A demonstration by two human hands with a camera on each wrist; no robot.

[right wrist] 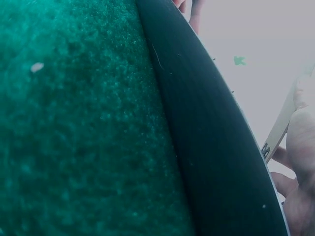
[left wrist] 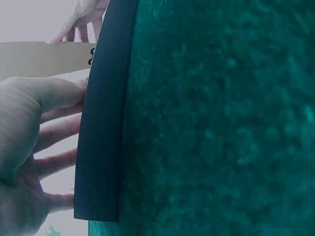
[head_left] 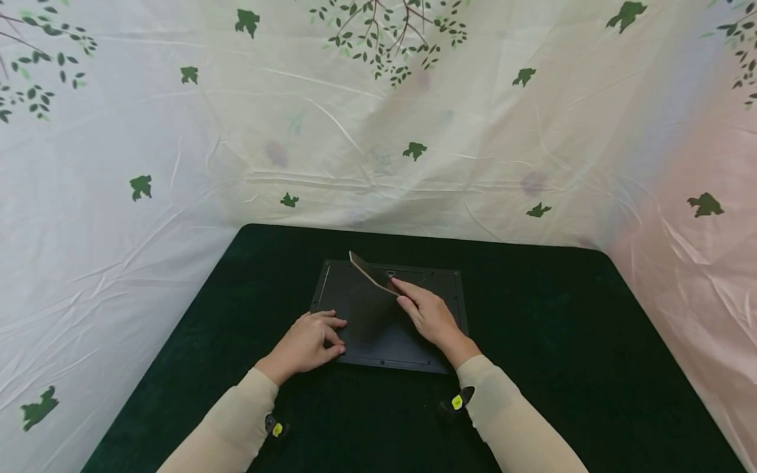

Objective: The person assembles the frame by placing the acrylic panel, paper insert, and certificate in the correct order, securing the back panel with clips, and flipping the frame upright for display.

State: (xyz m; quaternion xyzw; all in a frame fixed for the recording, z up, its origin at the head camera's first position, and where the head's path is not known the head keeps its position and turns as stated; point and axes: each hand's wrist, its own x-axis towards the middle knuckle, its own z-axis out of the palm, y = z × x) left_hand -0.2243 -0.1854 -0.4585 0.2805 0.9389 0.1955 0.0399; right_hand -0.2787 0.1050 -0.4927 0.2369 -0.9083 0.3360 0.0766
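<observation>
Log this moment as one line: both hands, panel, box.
left hand: touching black box, left side | right hand: holding panel, tilted over black box | black box: on green cloth

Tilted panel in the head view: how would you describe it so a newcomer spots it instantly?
Find the dark green table, then the flat dark box lying on it. Over the box's far half, the right hand pinches a thin panel. Its raised slant and pale edge set it apart from the flat box beneath.
</observation>
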